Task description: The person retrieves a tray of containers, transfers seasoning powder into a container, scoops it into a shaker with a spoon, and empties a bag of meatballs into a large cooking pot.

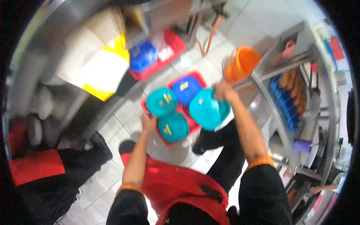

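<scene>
On the tiled floor stands a red tray [195,128] with lidded round tubs in it. Two are teal, one teal tub [161,102] at the back left and another teal tub [173,126] in front; behind them sits a blue tub [186,90]. My right hand [224,92] is closed on the rim of a third teal tub [206,108], over the tray's right side. At the tray's left edge, my left hand [149,123] has its fingers curled round the rim, close to the front teal tub; blur softens the fingertips.
An orange bucket [243,63] stands behind my right hand. Farther back left, a second red tray [174,45] holds a blue tub [143,56]. Metal shelving [275,116] runs along the right, and a person in black [56,191] is at the left.
</scene>
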A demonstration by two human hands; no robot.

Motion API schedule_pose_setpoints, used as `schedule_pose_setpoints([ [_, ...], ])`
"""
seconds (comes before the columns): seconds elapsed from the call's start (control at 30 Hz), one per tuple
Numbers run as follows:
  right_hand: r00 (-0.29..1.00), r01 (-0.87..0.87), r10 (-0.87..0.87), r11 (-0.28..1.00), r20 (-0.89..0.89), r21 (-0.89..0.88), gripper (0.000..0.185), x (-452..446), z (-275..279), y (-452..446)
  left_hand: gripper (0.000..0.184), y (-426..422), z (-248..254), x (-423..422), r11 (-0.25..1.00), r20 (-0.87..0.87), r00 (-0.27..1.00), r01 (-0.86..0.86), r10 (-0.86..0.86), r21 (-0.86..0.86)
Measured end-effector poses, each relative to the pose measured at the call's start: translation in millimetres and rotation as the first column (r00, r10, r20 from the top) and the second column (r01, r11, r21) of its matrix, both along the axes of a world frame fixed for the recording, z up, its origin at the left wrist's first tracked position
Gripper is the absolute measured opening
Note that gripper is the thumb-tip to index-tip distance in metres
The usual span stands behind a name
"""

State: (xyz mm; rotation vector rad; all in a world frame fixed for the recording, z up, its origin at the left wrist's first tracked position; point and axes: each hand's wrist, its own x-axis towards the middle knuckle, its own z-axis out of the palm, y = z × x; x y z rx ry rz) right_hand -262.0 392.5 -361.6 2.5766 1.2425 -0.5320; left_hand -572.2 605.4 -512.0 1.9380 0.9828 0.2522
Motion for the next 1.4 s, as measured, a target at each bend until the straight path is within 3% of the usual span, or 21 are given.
schedule_pose_setpoints([
  [0.03, 0.999, 0.02, -0.018, 0.995, -0.027, 0.101, 0.037, -12, 29, -2, 0.032, -8, 2, 8, 0.995, 0.229, 0.973, -0.006, 0.028, -0.097],
  [0.07, 0.993, 0.065, -0.056, 0.995, -0.103, 0.08, 0.038, -23, 58, -1, 0.034, -18, 64, 12, 0.713, 0.196, 0.975, 0.067, 0.1, -0.698],
  [0.1, 0.993, 0.103, -0.091, 0.977, -0.075, 0.187, 0.039, -44, 91, -6, 0.041, -46, 145, 15, 0.616, 0.263, 0.957, 0.134, 0.123, -0.776],
  [0.13, 0.984, 0.135, -0.097, 0.95, -0.147, 0.28, 0.038, -63, 125, -6, 0.046, -65, 193, 16, 0.571, 0.25, 0.967, 0.176, 0.052, -0.802],
  [0.2, 0.953, 0.225, -0.119, 0.894, -0.28, 0.386, 0.038, -101, 203, -13, 0.045, -109, 282, 4, 0.797, 0.175, 0.979, 0.189, -0.105, -0.574],
  [0.23, 0.931, 0.285, -0.152, 0.87, -0.331, 0.403, 0.038, -124, 244, -16, 0.045, -121, 317, -13, 0.804, 0.177, 0.98, 0.18, -0.095, -0.567],
  [0.33, 0.946, 0.237, -0.121, 0.892, -0.301, 0.385, 0.039, -159, 283, -24, 0.045, -134, 394, -55, 0.871, 0.148, 0.985, -0.006, 0.09, -0.491],
  [0.4, 0.922, 0.212, -0.047, 0.893, -0.385, 0.398, 0.038, -189, 320, -19, 0.037, -129, 440, -102, 0.603, 0.046, 0.961, -0.133, 0.272, -0.786],
  [0.43, 0.921, 0.207, -0.041, 0.895, -0.389, 0.396, 0.038, -205, 349, -12, 0.037, -129, 462, -122, 0.602, 0.042, 0.959, -0.141, 0.279, -0.786],
  [0.5, 0.883, 0.176, 0.031, 0.904, -0.469, 0.39, 0.037, -237, 406, 8, 0.034, -128, 501, -161, 0.785, 0.23, 0.942, -0.054, 0.246, -0.617],
  [0.63, 0.781, 0.155, 0.172, 0.878, -0.6, 0.453, 0.038, -282, 486, 56, 0.026, -104, 612, -211, 0.772, 0.251, 0.88, -0.178, 0.402, -0.61],
  [0.7, 0.734, 0.149, 0.3, 0.804, -0.609, 0.576, 0.038, -298, 498, 85, 0.02, -88, 633, -227, 0.792, 0.313, 0.807, -0.282, 0.501, -0.542],
  [0.77, 0.738, 0.105, 0.552, 0.475, -0.389, 0.874, 0.036, -318, 515, 115, 0.018, -62, 663, -240, 0.815, 0.337, 0.801, -0.294, 0.495, -0.5],
  [0.83, 0.756, 0.027, 0.608, 0.341, -0.243, 0.94, 0.037, -332, 539, 153, 0.016, -36, 672, -251, 0.857, 0.449, 0.748, -0.318, 0.49, -0.406],
  [0.9, 0.805, -0.086, 0.586, 0.263, -0.088, 0.961, 0.045, -346, 557, 197, 0.014, -10, 687, -257, 0.861, 0.507, 0.7, -0.354, 0.503, -0.365],
  [1.03, 0.812, -0.218, 0.582, 0.231, 0.045, 0.948, 0.045, -368, 606, 290, 0.013, 41, 719, -237, 0.783, 0.659, 0.433, -0.436, 0.615, -0.445],
  [1.13, 0.786, -0.18, 0.618, 0.197, 0.021, 0.964, 0.04, -357, 630, 344, 0.018, 93, 709, -231, 0.748, 0.656, 0.379, -0.463, 0.652, -0.476],
  [1.2, 0.795, 0.004, 0.606, 0.017, -0.013, 1.0, 0.036, -313, 634, 373, 0.029, 123, 707, -222, 0.663, 0.605, 0.299, -0.488, 0.738, -0.568],
  [1.27, 0.879, 0.276, 0.393, 0.045, -0.271, 0.96, 0.034, -237, 630, 382, 0.032, 149, 691, -227, 0.647, 0.573, 0.316, -0.493, 0.756, -0.582],
  [1.33, 0.982, 0.165, 0.093, -0.021, -0.162, 0.986, 0.023, -126, 595, 398, 0.037, 180, 654, -233, 0.649, 0.562, 0.333, -0.481, 0.758, -0.59],
  [1.4, 0.829, 0.544, -0.11, 0.386, -0.548, 0.745, 0.026, -28, 555, 406, 0.037, 189, 656, -227, 0.589, 0.517, 0.295, -0.517, 0.804, -0.621],
])
